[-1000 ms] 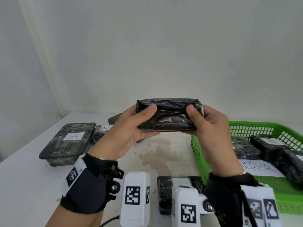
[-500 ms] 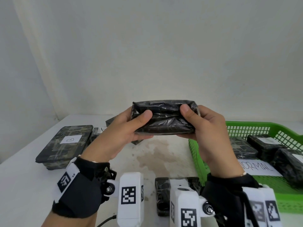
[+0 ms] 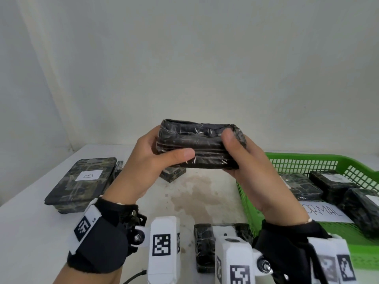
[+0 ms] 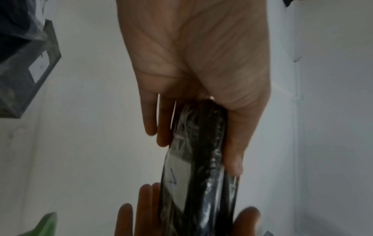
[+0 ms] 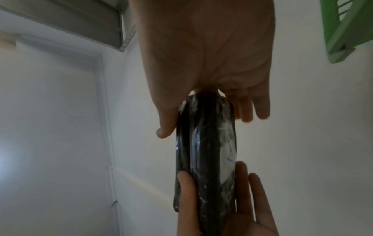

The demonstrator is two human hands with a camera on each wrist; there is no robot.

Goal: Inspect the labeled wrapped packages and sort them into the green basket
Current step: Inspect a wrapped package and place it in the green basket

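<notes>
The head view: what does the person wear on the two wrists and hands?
Both hands are bare. The left wrist carries a black fabric wrap with a white band bearing a square black-and-white code marker. The right wrist carries a similar black wrap with white marker tags. A white box with a code marker is bolted to each wrap. A thin black cable runs below the left one.

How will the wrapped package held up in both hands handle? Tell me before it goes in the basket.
The wrapped package probably stays fairly stiff: it spans between the left hand and right hand without sagging. Its glossy, wrinkled film may be slippery, so gripping both ends seems wise. Flat-sided and blocky, it should lie still in the green basket, not roll.
</notes>
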